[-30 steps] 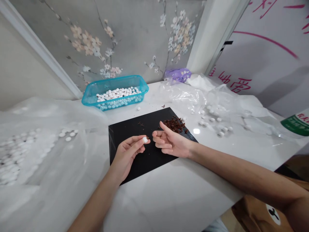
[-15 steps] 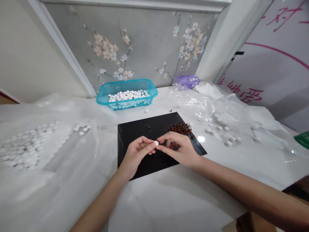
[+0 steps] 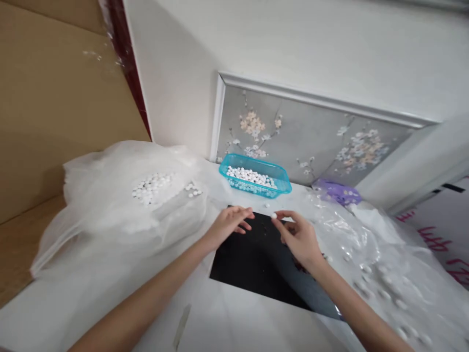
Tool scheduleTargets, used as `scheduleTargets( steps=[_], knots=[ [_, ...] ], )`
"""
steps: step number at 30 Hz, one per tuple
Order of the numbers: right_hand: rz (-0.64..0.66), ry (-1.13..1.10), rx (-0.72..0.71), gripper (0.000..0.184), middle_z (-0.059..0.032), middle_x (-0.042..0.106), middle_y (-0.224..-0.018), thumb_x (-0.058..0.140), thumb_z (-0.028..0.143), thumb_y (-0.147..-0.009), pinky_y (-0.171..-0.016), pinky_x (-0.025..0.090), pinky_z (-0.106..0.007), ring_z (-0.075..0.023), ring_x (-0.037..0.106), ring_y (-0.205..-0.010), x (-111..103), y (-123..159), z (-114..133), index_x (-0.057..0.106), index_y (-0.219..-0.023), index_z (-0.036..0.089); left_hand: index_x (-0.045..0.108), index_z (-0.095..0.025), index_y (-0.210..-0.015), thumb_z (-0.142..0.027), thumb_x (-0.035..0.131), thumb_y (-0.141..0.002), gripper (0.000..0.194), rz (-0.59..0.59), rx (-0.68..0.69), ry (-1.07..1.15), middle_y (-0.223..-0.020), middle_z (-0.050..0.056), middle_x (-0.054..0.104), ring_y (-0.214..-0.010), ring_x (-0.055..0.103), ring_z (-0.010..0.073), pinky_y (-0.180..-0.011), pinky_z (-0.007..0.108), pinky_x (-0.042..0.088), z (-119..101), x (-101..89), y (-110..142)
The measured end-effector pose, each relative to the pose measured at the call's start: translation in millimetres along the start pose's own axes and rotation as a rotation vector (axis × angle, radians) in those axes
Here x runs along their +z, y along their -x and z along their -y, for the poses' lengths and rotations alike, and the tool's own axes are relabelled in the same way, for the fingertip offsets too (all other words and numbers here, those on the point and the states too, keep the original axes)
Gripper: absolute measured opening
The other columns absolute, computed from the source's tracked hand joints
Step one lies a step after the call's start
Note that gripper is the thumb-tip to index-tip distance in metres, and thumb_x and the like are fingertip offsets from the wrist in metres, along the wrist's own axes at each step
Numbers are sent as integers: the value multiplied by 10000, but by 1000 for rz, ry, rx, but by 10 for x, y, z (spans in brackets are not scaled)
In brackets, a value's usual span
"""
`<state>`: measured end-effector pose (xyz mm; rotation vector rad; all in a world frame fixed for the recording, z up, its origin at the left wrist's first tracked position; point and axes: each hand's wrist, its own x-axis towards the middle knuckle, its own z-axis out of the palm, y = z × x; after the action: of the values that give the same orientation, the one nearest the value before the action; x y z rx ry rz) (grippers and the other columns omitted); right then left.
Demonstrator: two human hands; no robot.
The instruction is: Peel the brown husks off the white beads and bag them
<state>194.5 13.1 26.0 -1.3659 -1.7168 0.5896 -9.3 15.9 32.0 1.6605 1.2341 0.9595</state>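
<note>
My right hand [image 3: 298,239] hovers over the black sheet [image 3: 256,261] and pinches a small white bead [image 3: 273,215] at its fingertips. My left hand [image 3: 229,223] is just left of it at the sheet's far edge, fingers loosely stretched out with nothing in them. The two hands are a short gap apart. A turquoise basket [image 3: 282,177] of white beads stands just beyond them.
A large clear plastic bag [image 3: 110,210] with white beads lies to the left. More crumpled plastic with loose beads [image 3: 381,288] spreads on the right. A purple bag [image 3: 335,190] lies near the floral wall panel. A cardboard sheet [image 3: 47,112] stands at far left.
The bead has passed from my left fingers to my right hand, and the hands have drawn apart. The view swung up and left, showing more wall and the cardboard.
</note>
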Motion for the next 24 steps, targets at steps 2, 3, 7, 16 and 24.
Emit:
scheduleTargets(
  steps=[2,3,7,16,24],
  knots=[
    [-58,107,-20,360,-71,629,-892,514,502,-800,-489,418,-270,-100,501,-471,-8,-395,36,585,-924,172,640,-170,-884,-463,446,-833,356,-126,37,-178,-921,104,688,-766,655,198,-691,306,506,27,-341,-51],
    [-111,192,-38,368,-73,636,-878,502,491,-799,-527,428,-279,-109,509,-490,-3,-606,50,599,-931,161,649,-169,-861,-431,502,-802,306,-184,44,-251,-921,118,683,-828,641,239,-763,356,490,70,-511,-57],
    [-208,301,-30,316,-136,631,-919,502,347,-774,-740,424,-347,-180,560,-674,78,-1322,51,654,-913,107,644,-127,-1005,-319,451,-819,329,-318,63,-492,-1133,194,613,-1154,478,350,-991,514,304,401,-1015,5],
    [-170,399,25,404,-131,628,-996,512,377,-721,-732,422,-350,-156,524,-607,-120,-1043,-181,643,-1003,120,613,-177,-1152,-356,394,-851,413,-129,136,-686,-1365,101,477,-1236,437,284,-1051,437,277,882,-1160,-15],
    [53,478,168,215,-44,668,-735,559,393,-703,-563,418,-310,-181,556,-562,-499,133,-428,651,-763,209,630,-137,-1058,-364,322,-851,435,-229,104,-750,-1183,142,604,-1131,516,286,-1017,411,332,852,-1161,-66]
  ],
)
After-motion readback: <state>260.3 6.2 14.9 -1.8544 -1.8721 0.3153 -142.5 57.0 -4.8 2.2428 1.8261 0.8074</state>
